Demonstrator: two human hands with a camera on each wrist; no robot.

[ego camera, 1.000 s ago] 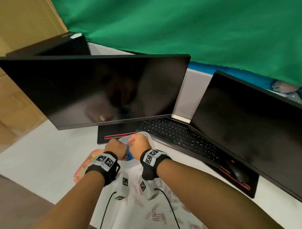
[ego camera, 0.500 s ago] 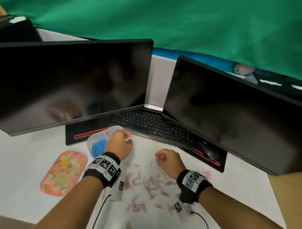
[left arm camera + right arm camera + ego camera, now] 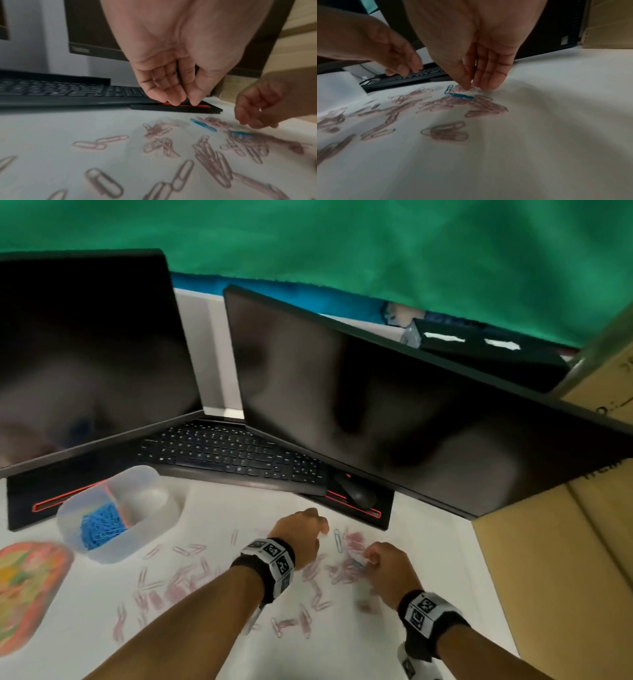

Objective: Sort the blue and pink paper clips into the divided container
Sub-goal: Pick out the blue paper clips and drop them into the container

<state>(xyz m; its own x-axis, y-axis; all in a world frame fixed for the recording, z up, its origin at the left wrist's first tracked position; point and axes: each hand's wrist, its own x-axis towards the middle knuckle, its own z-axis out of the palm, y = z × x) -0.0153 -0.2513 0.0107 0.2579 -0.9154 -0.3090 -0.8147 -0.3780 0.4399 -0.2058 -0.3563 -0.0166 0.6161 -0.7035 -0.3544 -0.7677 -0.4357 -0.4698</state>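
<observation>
The clear divided container (image 3: pixel 156 510) stands at the left; its left compartment holds a heap of blue clips (image 3: pixel 101 525), while the right one looks bare. Pink paper clips (image 3: pixel 185 577) lie scattered over the white table. One blue clip (image 3: pixel 337 541) lies between my hands, and another blue clip (image 3: pixel 462 96) rests on a pink pile. My left hand (image 3: pixel 186 103) hovers above the clips with relaxed fingers and holds nothing. The fingertips of my right hand (image 3: pixel 476 87) reach down onto a pink pile just beyond the blue clips.
Two dark monitors (image 3: pixel 376 405) stand behind, with a black keyboard (image 3: pixel 233 453) and mouse (image 3: pixel 356 493) on a black mat. A colourful lid (image 3: pixel 24 587) lies at the far left. A cardboard box (image 3: pixel 565 559) walls off the right side.
Both hands have left the container and moved right to the clip pile, the right hand first and then the left. The head view has swung right.
</observation>
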